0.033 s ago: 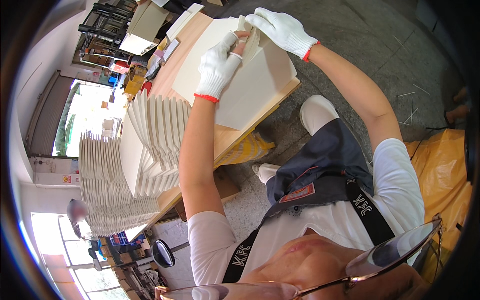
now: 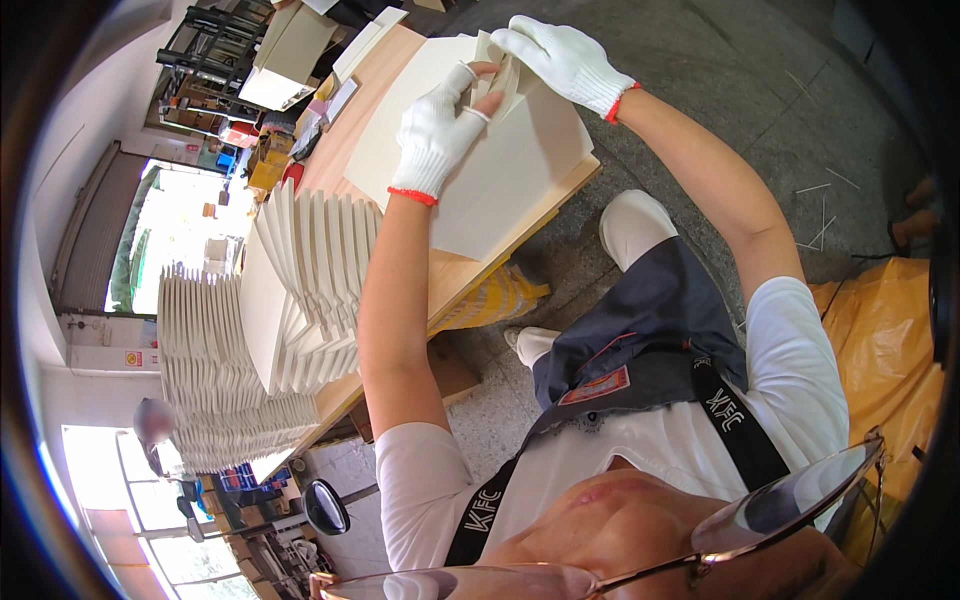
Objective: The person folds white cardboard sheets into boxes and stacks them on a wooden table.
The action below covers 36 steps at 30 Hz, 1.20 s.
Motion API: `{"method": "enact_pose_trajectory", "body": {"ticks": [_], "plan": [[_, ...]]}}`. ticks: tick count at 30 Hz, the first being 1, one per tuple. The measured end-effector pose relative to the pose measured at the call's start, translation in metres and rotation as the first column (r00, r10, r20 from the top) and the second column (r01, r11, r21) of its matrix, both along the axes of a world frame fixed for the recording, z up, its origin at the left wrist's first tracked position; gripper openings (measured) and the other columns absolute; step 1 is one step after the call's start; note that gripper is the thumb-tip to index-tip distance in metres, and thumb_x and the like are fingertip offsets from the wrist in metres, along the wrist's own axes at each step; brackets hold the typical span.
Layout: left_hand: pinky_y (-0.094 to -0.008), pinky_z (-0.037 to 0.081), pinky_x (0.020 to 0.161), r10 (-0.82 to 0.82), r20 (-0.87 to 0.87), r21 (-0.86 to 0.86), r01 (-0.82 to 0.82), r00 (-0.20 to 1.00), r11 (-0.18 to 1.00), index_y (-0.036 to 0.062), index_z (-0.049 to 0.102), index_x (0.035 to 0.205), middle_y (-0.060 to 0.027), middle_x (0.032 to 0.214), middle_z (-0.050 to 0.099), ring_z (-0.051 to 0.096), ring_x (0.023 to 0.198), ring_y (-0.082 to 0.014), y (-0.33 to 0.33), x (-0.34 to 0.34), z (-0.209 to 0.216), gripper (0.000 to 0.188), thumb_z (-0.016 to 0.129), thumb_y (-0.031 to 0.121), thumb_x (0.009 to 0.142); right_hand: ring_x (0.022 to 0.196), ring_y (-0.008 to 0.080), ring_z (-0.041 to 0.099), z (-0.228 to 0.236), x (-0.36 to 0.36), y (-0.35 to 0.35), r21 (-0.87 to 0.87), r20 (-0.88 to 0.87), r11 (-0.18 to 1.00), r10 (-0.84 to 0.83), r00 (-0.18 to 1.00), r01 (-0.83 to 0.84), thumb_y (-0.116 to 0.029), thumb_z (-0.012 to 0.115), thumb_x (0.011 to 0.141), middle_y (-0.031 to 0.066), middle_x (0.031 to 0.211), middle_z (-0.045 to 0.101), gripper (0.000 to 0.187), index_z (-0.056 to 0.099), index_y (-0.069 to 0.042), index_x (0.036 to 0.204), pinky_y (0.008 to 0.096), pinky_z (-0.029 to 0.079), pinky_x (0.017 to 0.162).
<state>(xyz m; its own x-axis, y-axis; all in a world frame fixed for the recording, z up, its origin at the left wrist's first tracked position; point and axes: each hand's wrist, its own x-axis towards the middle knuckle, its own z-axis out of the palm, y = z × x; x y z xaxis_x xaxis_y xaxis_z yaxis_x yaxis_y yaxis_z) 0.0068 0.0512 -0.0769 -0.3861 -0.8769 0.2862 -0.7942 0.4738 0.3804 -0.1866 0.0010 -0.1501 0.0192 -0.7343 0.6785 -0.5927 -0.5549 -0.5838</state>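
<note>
Both my hands wear white knit gloves with red cuffs, and work at the upper end of a pale cardboard sheet [image 2: 500, 185] on the table. My left hand [image 2: 440, 122], thumb and forefinger tips bare, has those fingers around a narrow folded flap [image 2: 492, 84] of the sheet. At the flap's far edge, my right hand [image 2: 560, 62] closes over the fold with its fingers together; its thumb's contact is hidden. More flat cardboard [image 2: 395, 128] lies under and left of my left hand. Beside my left forearm stands a stack of folded cardboard pieces [image 2: 310, 255].
A second tall cardboard stack [image 2: 205, 350] rises at the far left of the wooden table [image 2: 350, 390]. Cluttered boxes and tools [image 2: 270, 150] fill its far end. Yellow wrapped material [image 2: 500, 298] sits beneath. An orange-yellow plastic sheet [image 2: 885, 350] lies at the right.
My left thumb has shifted slightly right along the flap, a little farther from the forefinger. My right hand and the stacks stay where they were.
</note>
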Motion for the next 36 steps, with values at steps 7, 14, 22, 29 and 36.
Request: {"method": "enact_pose_trajectory", "body": {"ticks": [7,14,22,29,36], "plan": [[-0.0338,0.051,0.074,-0.027,-0.002,-0.03,0.027,1.0,0.999,0.0294,0.063,0.122,-0.0062,0.084,0.068,0.067,0.078,-0.0237,-0.004,0.002,-0.004,0.035,0.066,0.033,0.088,0.081,0.0363,0.064,-0.006,-0.002,-0.007,-0.069,-0.043,0.998,0.002,0.999,-0.005,-0.053,0.039,0.099,0.015,0.083,0.066,0.043,0.06,-0.016,0.105,0.0474,0.048,0.071],[-0.0369,0.052,0.077,-0.117,-0.038,-0.186,0.108,0.992,0.977,0.0304,0.061,0.125,-0.0111,0.092,0.071,0.069,0.087,-0.0282,-0.006,0.003,-0.007,0.032,0.057,0.028,0.094,0.08,0.0356,0.064,-0.007,-0.003,-0.007,-0.056,-0.071,0.998,-0.019,0.997,0.015,-0.052,0.038,0.1,0.0148,0.082,0.066,0.043,0.059,-0.015,0.104,0.0471,0.048,0.071],[-0.0362,0.053,0.083,-0.075,0.04,-0.114,0.079,0.996,0.99,0.0312,0.062,0.123,-0.0063,0.109,0.071,0.068,0.097,-0.028,-0.004,0.003,-0.007,0.04,0.072,0.034,0.084,0.08,0.0361,0.064,-0.009,-0.002,-0.008,-0.106,-0.067,0.994,-0.006,0.998,-0.001,-0.05,0.038,0.1,0.0149,0.082,0.066,0.041,0.059,-0.015,0.104,0.0477,0.048,0.07],[-0.0369,0.054,0.083,-0.064,0.027,-0.059,0.065,0.998,0.996,0.0317,0.061,0.123,-0.007,0.109,0.071,0.068,0.095,-0.0298,-0.002,0.0,-0.004,0.043,0.072,0.031,0.082,0.083,0.0334,0.064,-0.012,-0.004,-0.009,-0.066,-0.119,0.997,-0.037,0.992,0.03,-0.041,0.037,0.101,0.011,0.092,0.064,0.033,0.058,-0.017,0.112,0.0456,0.049,0.072],[-0.0393,0.056,0.078,-0.086,0.103,-0.296,0.114,0.991,0.948,0.0327,0.061,0.124,-0.0091,0.1,0.071,0.069,0.091,-0.0317,0.004,0.001,-0.009,0.044,0.067,0.026,0.081,0.084,0.0299,0.066,0.01,-0.032,0.016,-0.043,-0.28,0.994,-0.111,0.954,0.103,-0.046,0.039,0.1,0.0095,0.089,0.067,0.038,0.062,-0.018,0.111,0.0428,0.049,0.071]]}}
